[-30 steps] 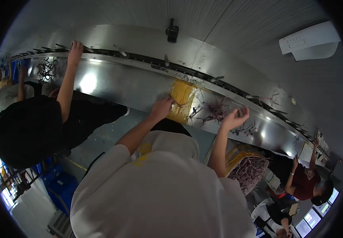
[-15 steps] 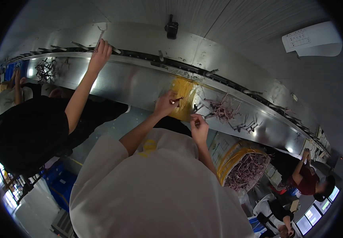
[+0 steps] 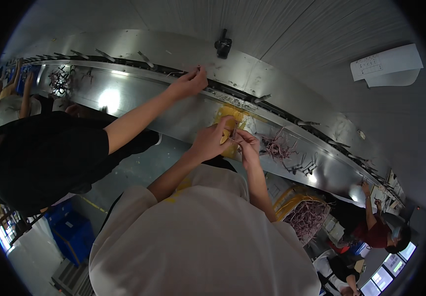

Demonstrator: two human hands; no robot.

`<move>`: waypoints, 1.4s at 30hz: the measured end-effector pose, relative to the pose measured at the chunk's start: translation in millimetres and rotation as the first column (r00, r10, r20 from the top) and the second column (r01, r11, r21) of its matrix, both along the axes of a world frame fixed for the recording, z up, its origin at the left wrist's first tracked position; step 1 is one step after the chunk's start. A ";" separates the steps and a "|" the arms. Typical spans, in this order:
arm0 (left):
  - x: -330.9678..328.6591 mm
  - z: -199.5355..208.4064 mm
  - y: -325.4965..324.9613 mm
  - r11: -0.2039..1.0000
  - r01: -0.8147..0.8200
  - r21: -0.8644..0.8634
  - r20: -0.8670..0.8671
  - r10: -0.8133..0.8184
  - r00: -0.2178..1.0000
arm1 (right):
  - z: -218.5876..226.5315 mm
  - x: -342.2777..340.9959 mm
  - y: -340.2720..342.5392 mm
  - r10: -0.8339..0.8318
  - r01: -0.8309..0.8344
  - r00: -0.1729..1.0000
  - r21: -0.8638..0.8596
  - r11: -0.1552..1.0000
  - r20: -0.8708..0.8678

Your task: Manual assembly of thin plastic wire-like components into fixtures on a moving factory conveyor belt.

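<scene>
Over the yellow patch (image 3: 226,113) of the steel ledge, my left hand (image 3: 209,142) and my right hand (image 3: 249,146) meet, fingertips almost touching. Both are closed in a pinch around something small and thin, mostly hidden by the fingers. Just right of my right hand lies a loose pile of pinkish-brown wire-like pieces (image 3: 279,147). Beyond it on the ledge are several dark bent-wire pieces (image 3: 305,165).
Along the ledge's back runs a chain track with upright pins (image 3: 262,98). A co-worker's hand (image 3: 190,84) reaches over it from the left. A sack of pinkish wire-like pieces (image 3: 307,217) stands low right. A person in dark red (image 3: 374,232) works farther right.
My hands, apart before, have come together, the left moving right and slightly down. The co-worker's arm has swung right along the track.
</scene>
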State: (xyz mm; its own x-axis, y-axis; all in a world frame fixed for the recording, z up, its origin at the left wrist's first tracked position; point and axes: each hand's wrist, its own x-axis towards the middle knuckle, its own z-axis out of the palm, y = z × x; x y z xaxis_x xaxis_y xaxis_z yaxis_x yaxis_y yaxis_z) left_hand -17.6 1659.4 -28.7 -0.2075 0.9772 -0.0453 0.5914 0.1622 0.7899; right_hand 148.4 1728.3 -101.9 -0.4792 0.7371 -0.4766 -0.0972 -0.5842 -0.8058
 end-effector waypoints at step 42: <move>-46.2 -71.3 -84.4 0.953 -0.149 -0.263 0.311 0.230 0.922 | 6.5 12.9 148.4 -0.879 0.458 0.472 0.833 0.310 0.067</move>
